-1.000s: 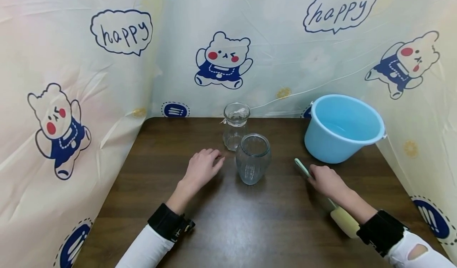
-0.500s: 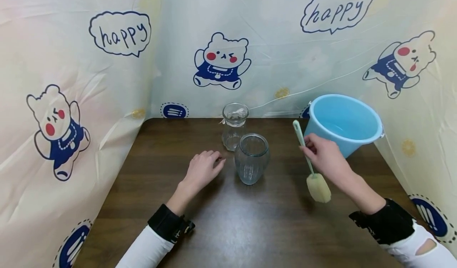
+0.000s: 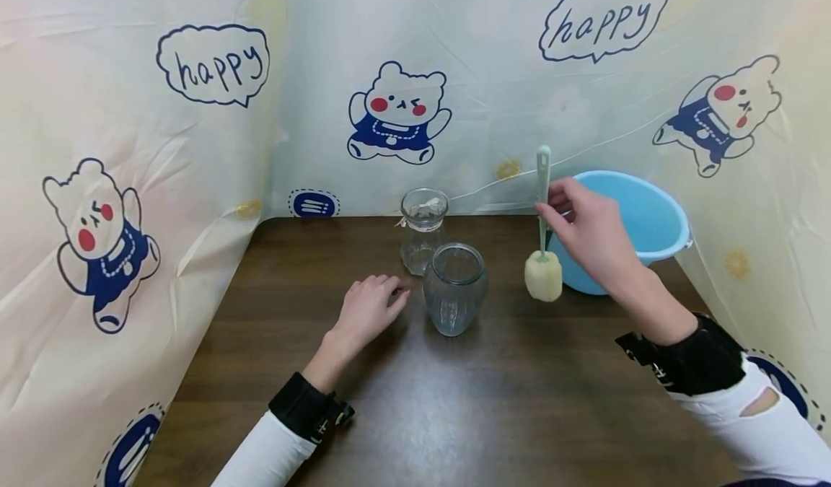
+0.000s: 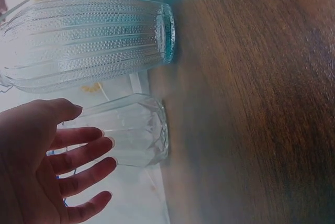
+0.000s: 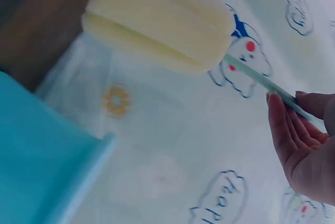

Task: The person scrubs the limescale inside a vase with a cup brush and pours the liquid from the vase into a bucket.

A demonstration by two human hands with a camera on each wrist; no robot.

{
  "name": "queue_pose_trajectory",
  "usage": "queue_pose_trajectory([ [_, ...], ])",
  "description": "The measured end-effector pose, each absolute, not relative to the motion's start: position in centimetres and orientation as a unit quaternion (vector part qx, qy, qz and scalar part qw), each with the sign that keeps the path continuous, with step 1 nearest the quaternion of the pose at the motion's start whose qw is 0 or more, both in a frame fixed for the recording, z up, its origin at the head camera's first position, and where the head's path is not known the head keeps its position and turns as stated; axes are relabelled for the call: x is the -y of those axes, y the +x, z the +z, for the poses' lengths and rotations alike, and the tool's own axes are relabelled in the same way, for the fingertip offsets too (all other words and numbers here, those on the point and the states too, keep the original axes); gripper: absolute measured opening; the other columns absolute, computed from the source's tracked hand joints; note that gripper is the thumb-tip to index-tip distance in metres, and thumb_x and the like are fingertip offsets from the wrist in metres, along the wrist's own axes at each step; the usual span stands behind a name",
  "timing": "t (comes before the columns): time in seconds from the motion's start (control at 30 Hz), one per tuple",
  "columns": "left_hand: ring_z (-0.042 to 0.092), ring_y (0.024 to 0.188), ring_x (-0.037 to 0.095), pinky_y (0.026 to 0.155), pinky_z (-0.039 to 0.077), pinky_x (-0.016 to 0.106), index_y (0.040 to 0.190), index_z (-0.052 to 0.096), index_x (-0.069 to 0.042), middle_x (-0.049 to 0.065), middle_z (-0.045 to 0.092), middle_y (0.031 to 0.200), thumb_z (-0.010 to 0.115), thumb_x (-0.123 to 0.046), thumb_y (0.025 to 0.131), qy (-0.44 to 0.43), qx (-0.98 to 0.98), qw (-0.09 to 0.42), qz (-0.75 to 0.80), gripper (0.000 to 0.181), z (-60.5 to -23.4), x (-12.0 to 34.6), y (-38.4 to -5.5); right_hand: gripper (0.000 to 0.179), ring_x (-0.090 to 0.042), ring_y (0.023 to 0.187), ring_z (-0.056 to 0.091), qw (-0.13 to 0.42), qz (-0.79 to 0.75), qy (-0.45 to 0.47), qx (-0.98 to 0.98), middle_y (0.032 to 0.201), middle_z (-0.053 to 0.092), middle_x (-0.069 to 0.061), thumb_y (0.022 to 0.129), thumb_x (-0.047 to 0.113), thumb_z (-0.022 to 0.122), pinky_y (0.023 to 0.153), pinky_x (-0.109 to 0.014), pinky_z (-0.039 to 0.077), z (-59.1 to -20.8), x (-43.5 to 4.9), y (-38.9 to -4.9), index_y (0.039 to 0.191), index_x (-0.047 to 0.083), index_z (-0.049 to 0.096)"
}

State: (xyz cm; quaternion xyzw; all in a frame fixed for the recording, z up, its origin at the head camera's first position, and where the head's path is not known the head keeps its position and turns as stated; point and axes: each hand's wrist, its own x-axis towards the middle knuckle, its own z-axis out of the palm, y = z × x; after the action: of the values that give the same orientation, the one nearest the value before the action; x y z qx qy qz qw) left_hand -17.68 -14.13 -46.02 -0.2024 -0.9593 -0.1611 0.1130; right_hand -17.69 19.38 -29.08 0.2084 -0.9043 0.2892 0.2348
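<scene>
My right hand pinches the pale green handle of a bottle brush between thumb and fingers. The brush hangs upright, its cream sponge head downward, just left of the blue bucket. My left hand is over the table with relaxed fingers and holds nothing. Beside it stands a ribbed glass jar, upright with a wide mouth. A second glass jar, with a thin tie round its neck, stands behind it. In the left wrist view my left thumb and fingers overlap this second jar.
The dark wooden table reaches back to a printed curtain with bears and "happy" bubbles, which also lines both sides. The bucket stands near the table's back right corner.
My right hand has lifted the bottle brush off the table and carried it back beside the bucket, turning it from slanted to upright. The left hand and both jars have stayed put.
</scene>
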Motion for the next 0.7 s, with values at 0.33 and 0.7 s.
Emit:
queue_pose_trajectory([
  [0.33,0.058,0.076,0.02,0.065,0.05,0.04,0.095,0.072,-0.013,0.005,0.072,0.086,0.059,-0.034,0.094,-0.201,0.961,0.105,-0.156,0.025,-46.0,14.3,-17.6,0.027,-0.005,0.074,0.063,0.312,0.38,0.227,0.841,0.09,0.072,-0.009,0.091,0.017,0.067,0.071,-0.006,0.05,-24.1,-17.1,-17.9,0.107,-0.003,0.063],
  [0.7,0.057,0.074,0.02,0.064,0.049,0.04,0.095,0.072,-0.013,0.004,0.071,0.083,0.058,-0.033,0.094,-0.206,0.959,0.124,-0.149,0.025,-46.2,14.2,-17.8,0.027,-0.01,0.075,0.065,0.284,0.464,0.274,0.793,0.091,0.07,-0.01,0.088,0.01,0.069,0.072,-0.016,0.056,-22.5,-14.4,-18.3,0.107,-0.008,0.062],
])
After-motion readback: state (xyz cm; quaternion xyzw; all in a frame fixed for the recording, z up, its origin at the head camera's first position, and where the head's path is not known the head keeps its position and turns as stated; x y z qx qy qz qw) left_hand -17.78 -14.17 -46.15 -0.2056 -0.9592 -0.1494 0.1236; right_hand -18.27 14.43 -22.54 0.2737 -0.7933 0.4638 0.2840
